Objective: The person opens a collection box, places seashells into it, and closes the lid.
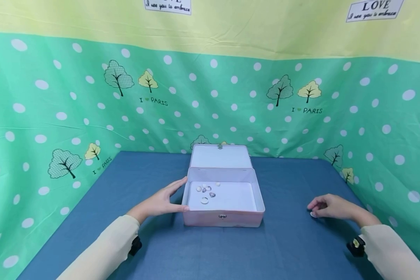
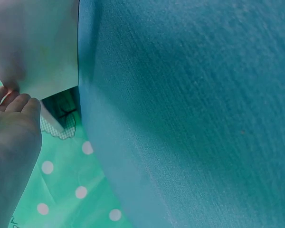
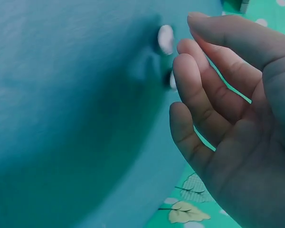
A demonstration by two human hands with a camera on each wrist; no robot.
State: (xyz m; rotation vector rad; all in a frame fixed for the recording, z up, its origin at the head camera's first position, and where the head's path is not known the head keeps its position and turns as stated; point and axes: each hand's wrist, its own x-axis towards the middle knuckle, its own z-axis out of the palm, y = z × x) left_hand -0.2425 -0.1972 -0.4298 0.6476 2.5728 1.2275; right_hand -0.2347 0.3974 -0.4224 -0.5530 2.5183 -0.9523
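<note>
An open pink tin box [image 1: 224,219] stands on the blue table with several small shells [image 1: 204,200] lying in its left half. My left hand [image 1: 160,201] rests against the box's left side, thumb at the front corner and fingers spread along the wall; in the left wrist view its fingertips touch the box wall [image 2: 42,52]. Over the table's right side hovers my right hand [image 1: 332,207], fingers loosely bent and thumb apart. Just by its fingertips, a white shell [image 3: 166,39] lies on the cloth, and a second shell [image 3: 173,80] is partly hidden behind a finger.
The box lid [image 1: 219,156] is tipped back toward the rear curtain [image 1: 215,93]. Polka-dot curtain also borders the blue tabletop [image 1: 283,249] at left and right. A black strap [image 1: 356,246] sits on the right wrist.
</note>
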